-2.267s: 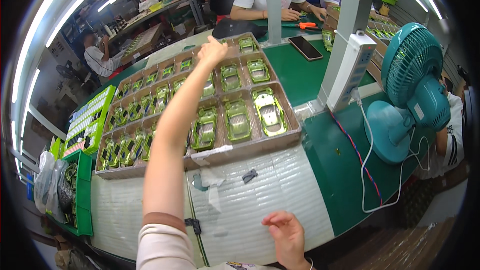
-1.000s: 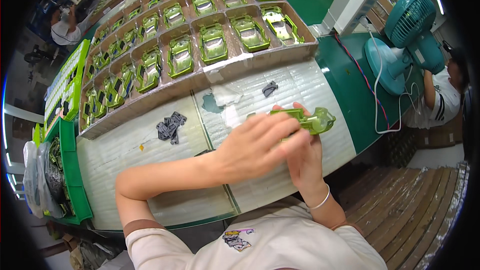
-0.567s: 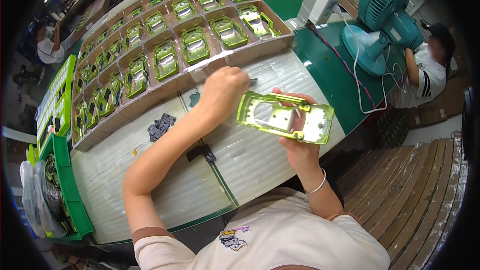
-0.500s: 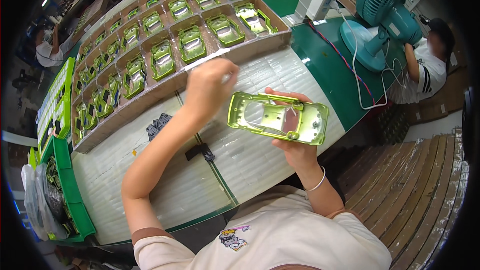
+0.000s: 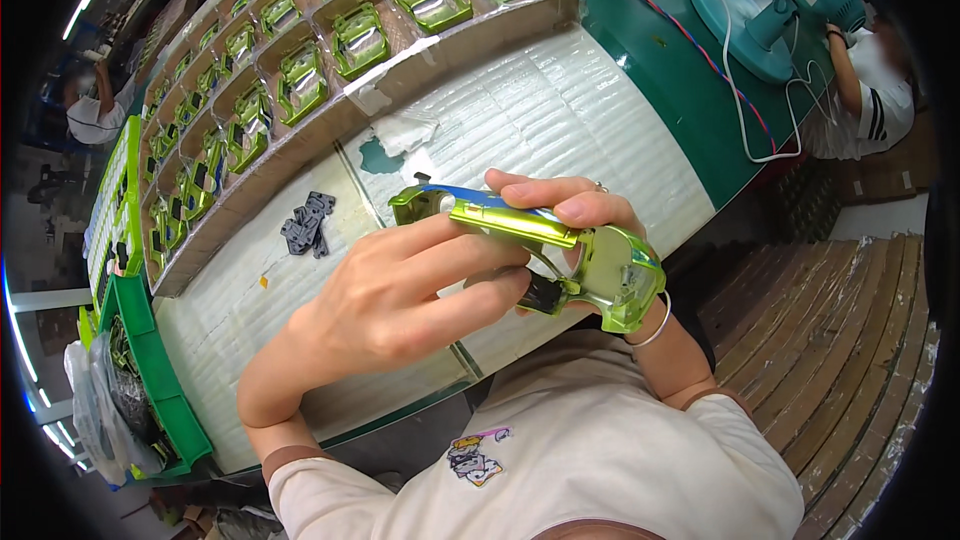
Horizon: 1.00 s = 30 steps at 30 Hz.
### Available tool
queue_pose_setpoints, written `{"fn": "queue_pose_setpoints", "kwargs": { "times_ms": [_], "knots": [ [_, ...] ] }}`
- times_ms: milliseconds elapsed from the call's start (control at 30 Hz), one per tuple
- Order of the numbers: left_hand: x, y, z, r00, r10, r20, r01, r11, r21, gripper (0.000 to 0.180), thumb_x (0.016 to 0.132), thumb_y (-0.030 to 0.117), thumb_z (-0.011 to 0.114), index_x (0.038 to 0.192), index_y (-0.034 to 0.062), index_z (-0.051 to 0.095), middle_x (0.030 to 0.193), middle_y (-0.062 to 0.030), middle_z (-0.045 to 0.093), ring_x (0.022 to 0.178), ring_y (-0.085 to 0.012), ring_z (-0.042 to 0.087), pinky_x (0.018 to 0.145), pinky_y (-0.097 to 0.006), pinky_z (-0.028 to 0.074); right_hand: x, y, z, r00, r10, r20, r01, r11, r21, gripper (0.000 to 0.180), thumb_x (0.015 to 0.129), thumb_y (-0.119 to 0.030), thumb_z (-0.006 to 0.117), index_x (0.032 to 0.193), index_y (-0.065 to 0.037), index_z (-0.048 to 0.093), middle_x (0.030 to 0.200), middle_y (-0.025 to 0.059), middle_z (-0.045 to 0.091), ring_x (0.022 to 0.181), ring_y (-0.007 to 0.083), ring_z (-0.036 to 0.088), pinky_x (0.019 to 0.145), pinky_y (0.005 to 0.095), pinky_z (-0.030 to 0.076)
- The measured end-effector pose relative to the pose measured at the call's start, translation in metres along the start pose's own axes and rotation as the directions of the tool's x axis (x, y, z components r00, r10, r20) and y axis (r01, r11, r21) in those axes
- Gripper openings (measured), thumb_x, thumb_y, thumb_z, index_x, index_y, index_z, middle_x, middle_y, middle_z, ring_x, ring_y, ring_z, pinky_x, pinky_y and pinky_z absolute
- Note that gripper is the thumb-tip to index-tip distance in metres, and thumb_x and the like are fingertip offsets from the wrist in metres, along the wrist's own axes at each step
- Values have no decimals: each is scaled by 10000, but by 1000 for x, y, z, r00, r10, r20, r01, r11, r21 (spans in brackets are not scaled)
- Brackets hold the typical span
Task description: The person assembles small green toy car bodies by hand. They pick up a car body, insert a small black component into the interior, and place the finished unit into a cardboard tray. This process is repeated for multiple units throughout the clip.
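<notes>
A shiny green toy car body shell, with clear windows, is tilted on its side above the table. My right hand grips it, fingers over the upper long edge. From the left, my left hand reaches to the shell with curled fingers against its open side. A dark part shows by those fingertips, partly hidden; I cannot tell whether it is held or sits in the shell. On the pale foam sheet left of the shell lies a small pile of black plastic parts.
A divided cardboard tray holding several green shells spans the far side. A green bin and plastic bags stand at the left. A teal fan with loose cables stands far right. Another person sits beyond it.
My left hand has come down from near the tray onto the shell. The shell has tipped from lying open side up onto its edge. The view has shifted slightly.
</notes>
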<state>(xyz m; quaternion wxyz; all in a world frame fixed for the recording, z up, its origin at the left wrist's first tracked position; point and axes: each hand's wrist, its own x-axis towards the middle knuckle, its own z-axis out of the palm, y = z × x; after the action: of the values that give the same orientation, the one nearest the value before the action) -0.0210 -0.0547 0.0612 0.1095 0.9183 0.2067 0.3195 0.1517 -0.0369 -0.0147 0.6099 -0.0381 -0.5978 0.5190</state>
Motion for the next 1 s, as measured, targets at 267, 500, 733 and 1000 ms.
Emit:
{"fn": "queue_pose_setpoints", "kwargs": {
  "times_ms": [267,500,733,1000],
  "knots": [
    [-5,-2,6,989,104,-109,-83,981,176,215,556,64,582,747,-33,556,843,-119,593,592,-186,557,463,-248,439,3,-1,-3,999,0,35,0,1000,1,572,632,-50,757,1127,-41,471,1117,169,540,1076,313,527,912,399,453],
    [-1,-11,-3,986,18,-163,44,929,367,250,587,-35,679,818,2,589,864,-156,617,682,-272,588,546,-299,493,-3,-13,-5,848,503,-169,-478,862,167,850,505,-147,865,1198,-33,387,1081,92,536,1019,174,542,809,318,515],
    [-3,-24,16,983,43,-177,28,925,379,264,545,56,615,801,-6,605,820,-81,564,665,-199,560,517,-278,461,-6,-5,-7,845,508,-165,-519,854,-27,798,537,-267,856,1170,-28,433,1024,58,570,929,116,556,806,263,466],
    [8,-4,13,896,-342,-281,408,885,224,222,613,-31,714,813,48,660,715,-55,597,640,-176,580,551,-268,458,1,-10,4,812,548,-199,-571,817,-83,745,534,-273,855,1118,-46,452,980,61,571,893,124,570,773,265,474]
  ]
}}
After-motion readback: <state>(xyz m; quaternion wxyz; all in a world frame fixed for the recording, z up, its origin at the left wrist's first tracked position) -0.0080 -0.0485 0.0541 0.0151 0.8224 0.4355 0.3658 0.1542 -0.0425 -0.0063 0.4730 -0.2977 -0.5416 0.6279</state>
